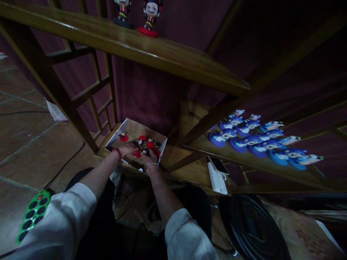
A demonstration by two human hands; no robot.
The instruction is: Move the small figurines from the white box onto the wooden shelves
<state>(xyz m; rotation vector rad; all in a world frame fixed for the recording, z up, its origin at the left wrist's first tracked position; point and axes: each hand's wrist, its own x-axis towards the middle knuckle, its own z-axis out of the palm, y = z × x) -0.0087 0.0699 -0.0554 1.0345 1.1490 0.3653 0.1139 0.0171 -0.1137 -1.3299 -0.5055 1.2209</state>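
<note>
Both of my hands reach into a shallow white cardboard box [127,124] holding several small figurines with black heads and round red bases. My left hand [128,149], with a red bead bracelet at the wrist, has its fingers closed at the red base of a figurine [145,151]. At the dark head of that same figurine, my right hand [151,157] bends its fingers round it; a pale bangle circles this wrist. Another figurine [123,135] lies apart near the box's left wall. The fingertips are partly hidden and dim.
The box rests on a low wooden shelf [173,159]. Above runs a wooden beam shelf [162,61] bearing two standing figurines [151,16]. Blue figurines [244,139] fill a shelf at right, over a phone [219,165] and white case [217,180]. A black round stool [252,227] and green fan-like device [34,215] stand nearby.
</note>
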